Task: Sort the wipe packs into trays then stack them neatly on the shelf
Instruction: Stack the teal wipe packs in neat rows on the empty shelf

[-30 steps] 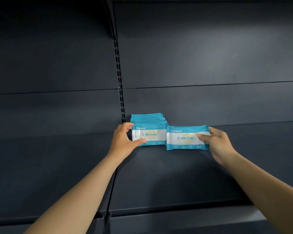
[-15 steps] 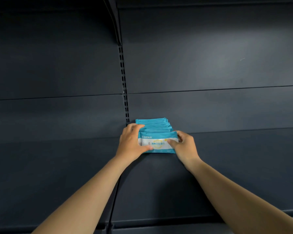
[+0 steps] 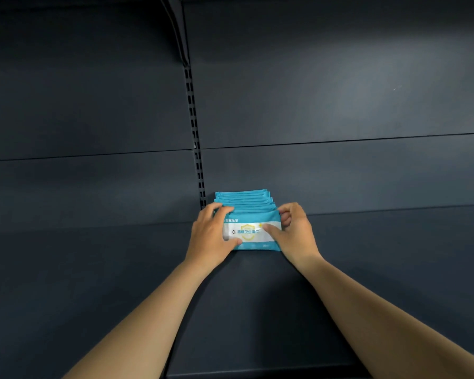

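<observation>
both hands grip front wipe pack | row on shelf | slotted upright just left

At the centre of the frame a row of teal wipe packs stands on edge on a dark shelf, running back to the dark back panel. The front pack faces the camera with a white label. The left hand grips its left end, thumb on the face. The right hand grips the right end, fingers curled behind. A slotted upright rises just left of the row.
</observation>
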The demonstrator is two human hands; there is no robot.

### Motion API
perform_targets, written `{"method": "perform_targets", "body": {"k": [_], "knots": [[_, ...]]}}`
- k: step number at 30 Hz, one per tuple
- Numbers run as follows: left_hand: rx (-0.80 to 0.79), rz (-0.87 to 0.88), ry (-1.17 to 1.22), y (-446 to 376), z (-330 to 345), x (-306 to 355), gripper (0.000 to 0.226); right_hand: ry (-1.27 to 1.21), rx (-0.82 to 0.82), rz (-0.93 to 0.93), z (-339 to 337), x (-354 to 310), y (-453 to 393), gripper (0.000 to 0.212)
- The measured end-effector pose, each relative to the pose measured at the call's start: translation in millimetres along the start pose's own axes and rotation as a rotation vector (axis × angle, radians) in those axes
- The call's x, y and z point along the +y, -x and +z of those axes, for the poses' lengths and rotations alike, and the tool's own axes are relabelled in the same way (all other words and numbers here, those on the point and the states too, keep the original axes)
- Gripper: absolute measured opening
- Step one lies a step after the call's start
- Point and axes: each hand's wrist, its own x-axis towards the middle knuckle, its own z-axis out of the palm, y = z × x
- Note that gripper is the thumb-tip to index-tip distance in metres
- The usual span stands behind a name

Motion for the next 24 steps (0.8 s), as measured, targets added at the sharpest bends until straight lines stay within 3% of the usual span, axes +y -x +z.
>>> {"method": "perform_targets", "body": {"k": [3, 5, 8, 13, 18, 20, 24], "knots": [[-0.047, -0.009, -0.002, -1, 1, -2, 0.086, -0.017, -0.084, 0.026, 0, 3, 1, 0.072], [-0.100, -0.083, 0.123, -1, 1, -2, 0.098, 0.005, -0.203, 0.053, 2, 3, 1, 0.096], [-0.151, -0.177, 0.310, -2, 2, -4, 0.105, 0.035, -0.306, 0.074, 6, 2, -4, 0.088], [-0.148, -0.204, 0.294, -5, 2, -4, 0.101, 0.019, -0.316, 0.086, 8, 4, -9, 0.083], [-0.205, -0.152, 0.028, -5, -15, 7, 0.100, 0.112, -0.286, 0.071, 0, 0, -8, 0.093], [-0.245, -0.114, -0.129, -5, -27, 17, 0.100, 0.235, -0.274, 0.042, -13, -6, -6, 0.099], [-0.311, -0.046, -0.322, 1, -56, 43, 0.093, 0.514, -0.254, -0.066, -56, -26, 10, 0.091]]}}
